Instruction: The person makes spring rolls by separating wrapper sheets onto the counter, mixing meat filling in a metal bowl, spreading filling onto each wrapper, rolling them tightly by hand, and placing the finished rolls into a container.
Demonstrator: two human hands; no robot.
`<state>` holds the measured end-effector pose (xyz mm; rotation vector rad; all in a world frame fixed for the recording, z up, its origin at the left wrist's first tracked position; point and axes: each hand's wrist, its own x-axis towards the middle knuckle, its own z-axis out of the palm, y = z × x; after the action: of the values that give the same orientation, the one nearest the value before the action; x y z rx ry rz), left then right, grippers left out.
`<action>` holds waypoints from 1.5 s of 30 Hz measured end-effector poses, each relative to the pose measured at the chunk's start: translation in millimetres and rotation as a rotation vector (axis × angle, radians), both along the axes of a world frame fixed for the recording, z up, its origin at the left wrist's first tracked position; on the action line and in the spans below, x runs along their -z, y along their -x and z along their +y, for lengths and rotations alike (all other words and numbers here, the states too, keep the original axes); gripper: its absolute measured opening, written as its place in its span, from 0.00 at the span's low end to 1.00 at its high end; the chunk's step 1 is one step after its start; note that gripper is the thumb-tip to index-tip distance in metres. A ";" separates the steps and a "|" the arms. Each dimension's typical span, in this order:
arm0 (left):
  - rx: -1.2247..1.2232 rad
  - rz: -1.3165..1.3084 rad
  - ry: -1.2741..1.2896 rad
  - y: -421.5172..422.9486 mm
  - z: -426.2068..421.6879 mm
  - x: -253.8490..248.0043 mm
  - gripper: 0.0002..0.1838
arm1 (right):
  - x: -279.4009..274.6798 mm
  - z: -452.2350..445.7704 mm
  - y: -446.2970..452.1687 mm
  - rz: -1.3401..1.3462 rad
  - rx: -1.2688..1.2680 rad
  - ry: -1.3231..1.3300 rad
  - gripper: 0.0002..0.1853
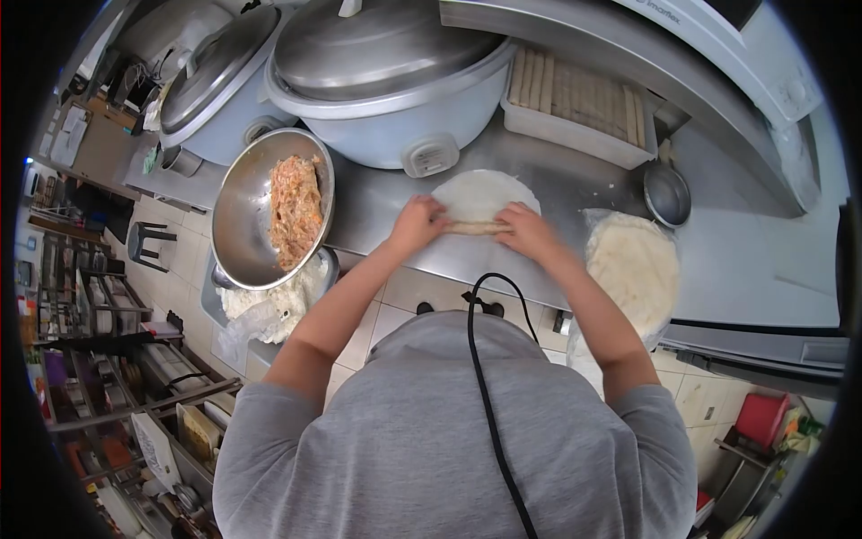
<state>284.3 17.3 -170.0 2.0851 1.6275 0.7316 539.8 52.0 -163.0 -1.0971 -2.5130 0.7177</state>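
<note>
A round, thin white wrapper [485, 190] lies on the steel counter in front of me. Along its near edge runs a partly rolled spring roll [476, 227]. My left hand [418, 224] has its fingers closed on the roll's left end, and my right hand [528, 233] grips the right end the same way. To the left, a steel bowl [235, 202] is tilted and holds an orange-flecked minced filling [296, 211]. Over at the right sits a stack of pale wrappers [631, 274] in clear plastic.
Two large lidded cookers [386, 117] [202, 126] stand along the back. A white tub [575, 133] holds several rolled pieces. Beside it lies a small metal pan [667, 195]. Below the bowl is a container with white crumbly food [265, 305]. A black cable [485, 377] hangs over my shirt.
</note>
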 end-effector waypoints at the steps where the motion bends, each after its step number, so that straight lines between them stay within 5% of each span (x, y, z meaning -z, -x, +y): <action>1: 0.012 -0.016 -0.116 -5.4 13.7 1.0 0.10 | 11.7 0.6 16.1 -0.001 -0.002 -0.002 0.16; 3: 0.013 -0.162 0.095 -22.5 41.7 0.6 0.09 | 46.9 4.7 50.5 0.019 -0.005 -0.009 0.17; 6: 0.105 -0.065 0.044 -28.4 74.7 46.7 0.09 | 39.6 -4.5 66.2 0.107 -0.019 -0.051 0.17; 13: 0.230 -0.104 0.251 -19.9 104.7 54.1 0.08 | 12.4 -11.2 79.5 0.038 -0.066 0.041 0.16; 20: 0.206 0.193 0.328 -33.0 117.4 67.6 0.09 | 28.0 -18.9 101.1 0.058 -0.117 0.011 0.17; 22: 0.185 0.235 0.352 -36.2 117.0 61.7 0.11 | 7.0 -16.3 85.3 0.098 -0.150 0.000 0.17; 24: 0.143 0.316 0.418 -38.6 114.6 55.2 0.14 | -11.3 -10.3 65.6 -0.208 0.075 0.073 0.18; 30: 0.124 0.321 0.416 -42.4 108.5 41.0 0.16 | 39.1 -12.8 36.5 -0.151 0.011 -0.021 0.18; 45: 0.035 0.404 0.435 -91.3 76.7 -11.5 0.24 | 1.2 -20.9 -20.0 -0.140 0.146 -0.065 0.16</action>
<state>375.7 94.0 -158.6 2.0063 1.7490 -0.0717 559.8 31.1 -164.2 -1.3337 -2.5169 0.5333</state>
